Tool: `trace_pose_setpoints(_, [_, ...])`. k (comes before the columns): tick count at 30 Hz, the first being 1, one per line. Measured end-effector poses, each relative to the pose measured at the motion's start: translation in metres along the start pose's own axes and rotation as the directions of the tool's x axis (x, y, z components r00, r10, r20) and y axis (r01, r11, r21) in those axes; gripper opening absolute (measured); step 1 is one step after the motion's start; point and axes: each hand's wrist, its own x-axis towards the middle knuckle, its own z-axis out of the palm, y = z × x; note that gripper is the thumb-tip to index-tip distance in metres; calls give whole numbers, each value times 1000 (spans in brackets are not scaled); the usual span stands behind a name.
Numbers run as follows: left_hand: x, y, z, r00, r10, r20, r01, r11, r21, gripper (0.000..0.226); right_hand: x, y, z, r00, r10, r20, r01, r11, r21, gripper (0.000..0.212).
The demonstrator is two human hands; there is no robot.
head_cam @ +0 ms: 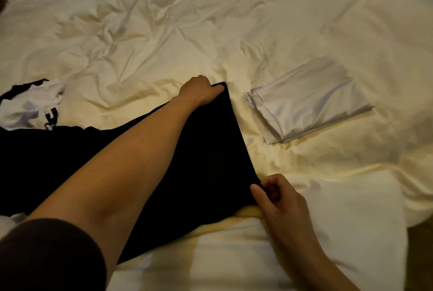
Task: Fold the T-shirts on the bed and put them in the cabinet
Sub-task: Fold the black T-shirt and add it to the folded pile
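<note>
A black T-shirt (206, 150) lies spread across the near part of the bed (164, 33). My left hand (199, 90) grips its far right corner, arm stretched over the cloth. My right hand (274, 194) pinches the near right corner between thumb and curled fingers. Between the two hands the shirt's right edge runs taut. A folded white T-shirt (309, 101) lies flat to the right of the black one, apart from it.
A crumpled white garment with black trim (30, 103) lies at the left, touching more dark cloth. The wrinkled white duvet covers the rest of the bed. The bed's right edge and dark floor (421, 244) show at the lower right.
</note>
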Motion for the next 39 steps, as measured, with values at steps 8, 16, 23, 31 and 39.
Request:
trace_pose_setpoints(8, [0,-12,-17,938,28,345,-35,999,12,23,5,4,-2,998,61,10,-62,997,51,19])
trace_pose_setpoints(16, [-1,-7,-20,918,-19,397,17,1000,9,48,9,2,-3,990,103,92,-112,989,101,11])
trace_pose_setpoints(23, [-8,-5,-17,897,43,439,-67,997,39,20,13,3,-2,987,117,112,-135,976,170,11])
trace_pose_setpoints(31, [-14,-14,-4,974,54,220,24,940,-340,21,12,3,-6,995,97,27,-100,985,141,24])
trace_pose_setpoints(39, [-28,-15,14,988,25,-154,-56,978,-199,68,10,5,2,997,-35,-73,28,995,-96,28])
